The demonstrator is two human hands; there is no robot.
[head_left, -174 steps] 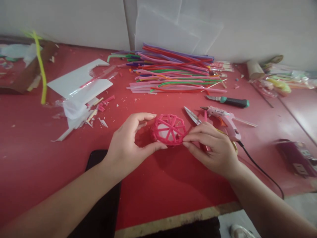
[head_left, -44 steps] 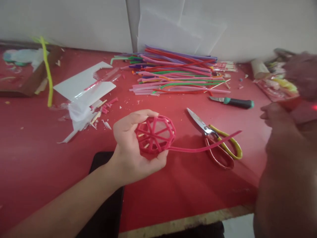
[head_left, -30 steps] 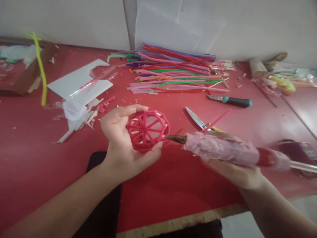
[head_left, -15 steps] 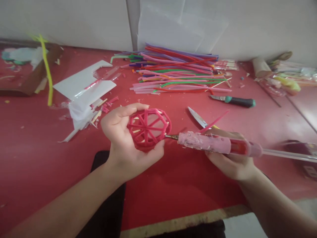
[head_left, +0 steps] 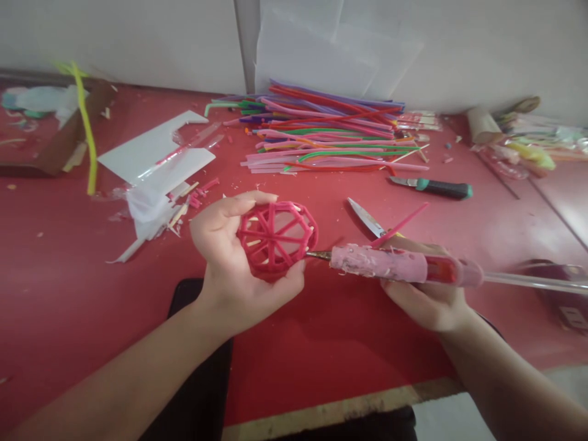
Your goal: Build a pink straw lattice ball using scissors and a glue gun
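A round red openwork frame with spokes (head_left: 271, 236) is held in my left hand (head_left: 234, 257), its thumb below and fingers round the left and top edge. My right hand (head_left: 427, 300) is closed round a pink-handled tool with a metal tip (head_left: 379, 263). The tip meets the lower right rim of the frame, by my left thumb. A thin pink strip (head_left: 402, 225) sticks up from beside my right hand. Just behind it a pointed metal blade (head_left: 365, 216) lies on the red table (head_left: 321, 343).
Many coloured sticks (head_left: 331, 128) lie at the back. A green-and-black knife (head_left: 443, 187) is right of centre. White card (head_left: 147, 147), scraps and a yellow strip (head_left: 89, 141) lie left. A cardboard roll (head_left: 484, 125) stands out at the back right; a dark object (head_left: 202, 367) is front left.
The view has shifted very slightly. Both hands, the frame and the tool tip keep nearly the same places, with the tip still at the rim.
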